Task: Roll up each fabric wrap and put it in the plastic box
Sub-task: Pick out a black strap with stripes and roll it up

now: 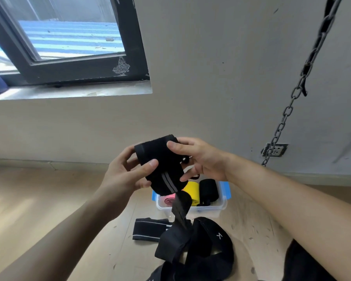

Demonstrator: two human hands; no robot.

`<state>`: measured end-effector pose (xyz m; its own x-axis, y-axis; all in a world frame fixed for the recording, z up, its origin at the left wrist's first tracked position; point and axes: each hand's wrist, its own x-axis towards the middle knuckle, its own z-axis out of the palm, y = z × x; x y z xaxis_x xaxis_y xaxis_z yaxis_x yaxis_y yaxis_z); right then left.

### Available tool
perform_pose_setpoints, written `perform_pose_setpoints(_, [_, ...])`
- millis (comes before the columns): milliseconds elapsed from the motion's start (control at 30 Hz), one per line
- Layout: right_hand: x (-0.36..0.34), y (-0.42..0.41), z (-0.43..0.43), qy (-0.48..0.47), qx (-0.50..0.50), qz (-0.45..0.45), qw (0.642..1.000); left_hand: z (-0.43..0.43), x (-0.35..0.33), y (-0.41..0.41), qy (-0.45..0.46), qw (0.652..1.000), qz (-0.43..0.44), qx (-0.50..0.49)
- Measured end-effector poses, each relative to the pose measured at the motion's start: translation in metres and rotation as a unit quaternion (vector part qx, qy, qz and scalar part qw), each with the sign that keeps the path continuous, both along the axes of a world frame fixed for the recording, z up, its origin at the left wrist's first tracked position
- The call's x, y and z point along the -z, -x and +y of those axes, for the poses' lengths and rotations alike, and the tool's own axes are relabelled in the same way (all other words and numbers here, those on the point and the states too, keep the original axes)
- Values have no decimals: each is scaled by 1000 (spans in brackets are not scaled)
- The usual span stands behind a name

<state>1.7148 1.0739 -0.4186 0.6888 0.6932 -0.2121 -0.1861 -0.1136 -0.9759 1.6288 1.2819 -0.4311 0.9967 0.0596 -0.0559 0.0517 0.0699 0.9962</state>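
Both hands hold one black fabric wrap [160, 169] in the air, above the plastic box [203, 209]. The left hand [122, 177] grips the half-made roll from its left side, the thumb pressing on the front, the other fingers curled behind it and mostly hidden. The right hand [201, 159] pinches the upper right edge with thumb and fingers; its lower fingers go under the roll and are hard to see. A loose tail [180, 207] of this wrap hangs down and covers part of the box.

Inside the box lie three finished rolls: a pink roll [167, 198], half hidden behind the tail, a yellow roll [192, 190] and a black roll [209, 189]. The box stands on the wooden floor [39, 199] near the wall.

In front of the box one flat black wrap [148, 230] with pale stripes lies on the floor. Just beside it is a tangled pile of black wraps [203, 248]; how many are in it I cannot tell, and the bottom edge cuts it off. A chain [292, 102] hangs at the right, its top blurred and cut off.
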Motion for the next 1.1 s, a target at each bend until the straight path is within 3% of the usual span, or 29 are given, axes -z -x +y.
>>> perform_pose_setpoints(167, [5,0,2,-50,26,16,998,-1,-6,1,11,996,74,44])
perform_pose_setpoints(333, [10,0,3,-64,18,11,998,2,-9,4,-35,989,127,63])
perform_pose_setpoints(467, [13,0,2,-71,1,11,997,6,-7,1,-61,990,120,43])
perform_pose_setpoints(700, [9,3,3,-20,-34,35,999,13,-3,0,-16,996,81,25])
perform_pose_setpoints(833, [8,5,5,15,-11,-9,1000,11,-5,2,2,997,54,52])
perform_pose_setpoints(1000, [12,7,5,-15,8,-54,998,11,-9,3,-108,990,64,64])
perform_pose_setpoints(1100, [15,11,7,-30,31,-58,997,14,-9,2,-118,990,63,45])
